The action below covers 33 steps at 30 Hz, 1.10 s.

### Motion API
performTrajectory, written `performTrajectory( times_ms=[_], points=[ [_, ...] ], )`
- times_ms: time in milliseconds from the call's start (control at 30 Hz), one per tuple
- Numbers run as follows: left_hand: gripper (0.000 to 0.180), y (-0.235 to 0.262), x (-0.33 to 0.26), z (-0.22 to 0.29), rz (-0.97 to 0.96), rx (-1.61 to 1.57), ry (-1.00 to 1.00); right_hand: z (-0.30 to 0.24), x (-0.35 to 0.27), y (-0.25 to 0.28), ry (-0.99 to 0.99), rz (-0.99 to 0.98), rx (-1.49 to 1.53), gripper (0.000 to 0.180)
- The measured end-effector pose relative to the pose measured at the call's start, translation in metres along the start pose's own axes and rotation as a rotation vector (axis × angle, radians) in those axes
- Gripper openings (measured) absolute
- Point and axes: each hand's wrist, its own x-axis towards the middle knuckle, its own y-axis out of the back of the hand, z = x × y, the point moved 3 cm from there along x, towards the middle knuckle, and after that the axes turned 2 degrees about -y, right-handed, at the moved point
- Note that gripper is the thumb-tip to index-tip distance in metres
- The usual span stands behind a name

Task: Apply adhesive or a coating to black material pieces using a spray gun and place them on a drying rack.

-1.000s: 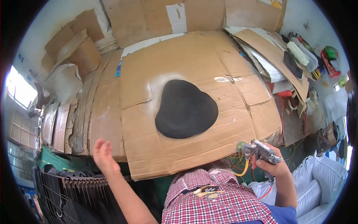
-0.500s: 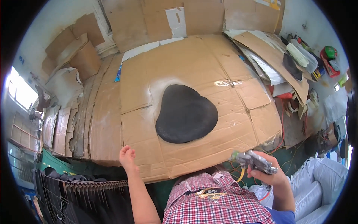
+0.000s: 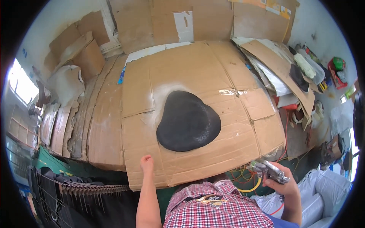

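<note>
1. Since a second ago, the left hand [image 3: 147,163] has swung inward from beyond the left edge of the cardboard-covered table [image 3: 205,165] to its near-left part, and its spread fingers have drawn in.
2. Three-lobed and rounded, the black pad [image 3: 182,123] lies flat near the middle of the table, in the same place as before; a speckled, greyish sheen now shows on its right lobe.
3. Whitish dusting marks the cardboard along the pad's upper-left edge.
4. The left hand is loosely curled, fingers together, with nothing visible in it, near the pad's lower left; whether it touches the cardboard, I cannot tell.
5. The right hand [image 3: 282,182] is clamped around a metal spray gun [image 3: 270,170], just off the table's near-right corner, nozzle end to the left.
6. Below the gun, a yellow hose [image 3: 251,189] curves over the green floor; its connection is unclear.
7. A red-and-white checked garment [image 3: 224,212] covers the person's front.
8. Left of it stands a wire rack [image 3: 47,186] with dark pieces; pale plastic bags [image 3: 329,182] lie at the lower right.
9. Farther back, a cardboard box [image 3: 89,59] sits at the left, and a dark curved piece [image 3: 299,78] rests on slanted cardboard at the right.
</note>
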Motion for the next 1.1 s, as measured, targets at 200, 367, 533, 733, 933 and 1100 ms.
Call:
performTrajectory(
  times_ms=[200, 367, 533, 733, 933, 1100],
  points=[
    [0.031, -0.054, 0.03, -0.025, 0.013, 0.598, -0.157, -0.014, 0.035, -0.01, 0.148, 0.125, 0.215, 0.052],
    [0.037, -0.089, 0.006, 0.014, -0.027, 0.71, -0.159, 0.002, 0.025, 0.003, 0.04, -0.04, 0.078, 0.05],
    [0.041, -0.104, 0.0, 0.029, 0.052, 0.793, -0.192, -0.001, 0.049, 0.0, 0.079, 0.032, 0.098, 0.051],
    [0.032, -0.105, 0.004, 0.03, 0.134, 0.928, -0.282, 0.014, 0.051, 0.003, 0.126, 0.035, 0.137, 0.05],
    [0.012, -0.113, 0.0, 0.043, 0.07, 0.823, -0.257, 0.015, 0.026, 0.018, 0.13, 0.06, 0.037, 0.049],
    [0.012, -0.111, 0.011, 0.035, 0.084, 0.36, -0.044, 0.026, 0.017, 0.027, 0.028, 0.025, 0.101, 0.055]
  ],
)
